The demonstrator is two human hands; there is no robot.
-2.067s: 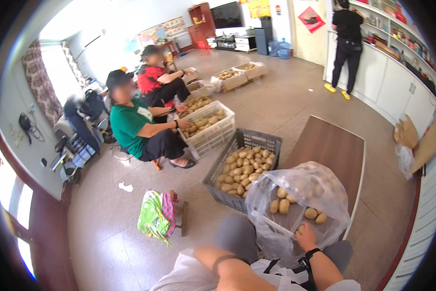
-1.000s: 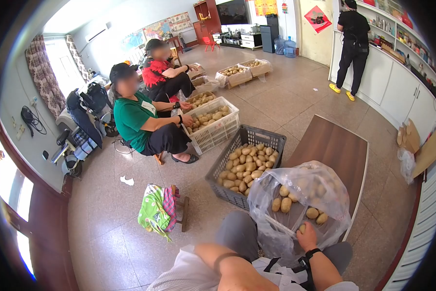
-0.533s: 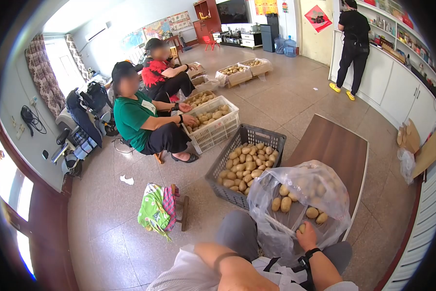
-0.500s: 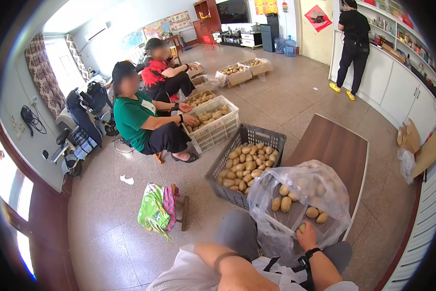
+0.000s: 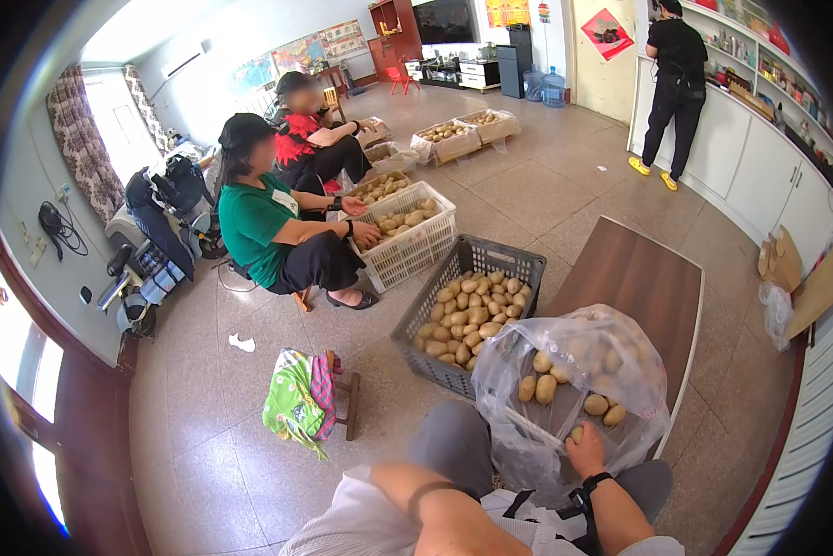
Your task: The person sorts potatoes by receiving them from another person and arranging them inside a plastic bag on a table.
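Note:
My right hand (image 5: 585,452), with a black band on its wrist, is closed around a potato (image 5: 577,433) at the near edge of a clear plastic bag (image 5: 509,435). Several loose potatoes (image 5: 545,389) lie inside the bag's opening, and more show blurred through the plastic. My left forearm crosses the bottom of the view, but the left hand is out of frame. Just left of the bag, a grey crate (image 5: 403,338) holds many potatoes (image 5: 467,315).
A brown board (image 5: 630,278) extends behind the bag. A stool with a green cloth (image 5: 291,398) stands left. Two seated people (image 5: 254,227) (image 5: 296,139) are beside potato boxes, one a white crate (image 5: 407,252). Another person (image 5: 676,93) stands at white cabinets (image 5: 759,167).
The view has shifted slightly since the earliest frame. The seated person in green has turned their head towards the boxes. My right hand keeps its hold on the potato.

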